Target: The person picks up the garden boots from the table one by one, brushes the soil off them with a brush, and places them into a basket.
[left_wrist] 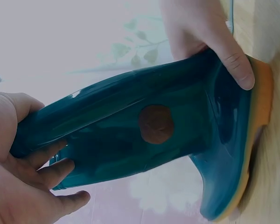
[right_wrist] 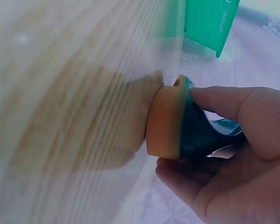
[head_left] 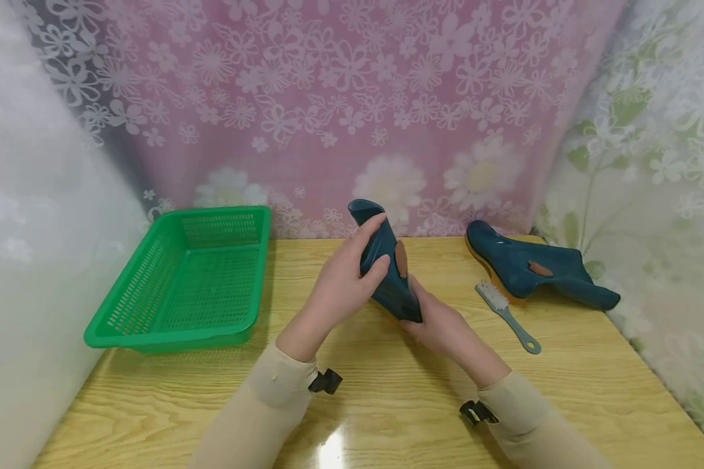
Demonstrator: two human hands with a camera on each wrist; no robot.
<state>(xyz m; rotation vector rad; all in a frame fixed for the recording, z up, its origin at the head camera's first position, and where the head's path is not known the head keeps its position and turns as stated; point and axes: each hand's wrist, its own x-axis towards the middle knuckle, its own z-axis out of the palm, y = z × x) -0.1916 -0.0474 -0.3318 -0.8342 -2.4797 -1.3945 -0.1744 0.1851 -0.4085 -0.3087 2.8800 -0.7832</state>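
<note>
A dark teal rain boot (left_wrist: 107, 135) with an orange sole (right_wrist: 164, 123) stands tilted in both hands, its sole right at the tabletop. On the side of its shaft is a round brown patch (left_wrist: 156, 124). My left hand (head_left: 341, 279) holds the shaft near the top opening, the thumb on one side and fingers on the other. Down at the heel, my right hand (head_left: 442, 327) grips the boot, thumb just above the sole. From the head view the foot of this boot is mostly hidden behind the shaft and hands.
A second teal boot (head_left: 504, 255) lies on its side at the right, also with a brown patch. In front of it is a grey-handled brush (head_left: 509, 319) with white bristles. A green plastic basket (head_left: 262, 273) stands at the left on the wooden table (head_left: 381, 404). Floral curtains hang behind.
</note>
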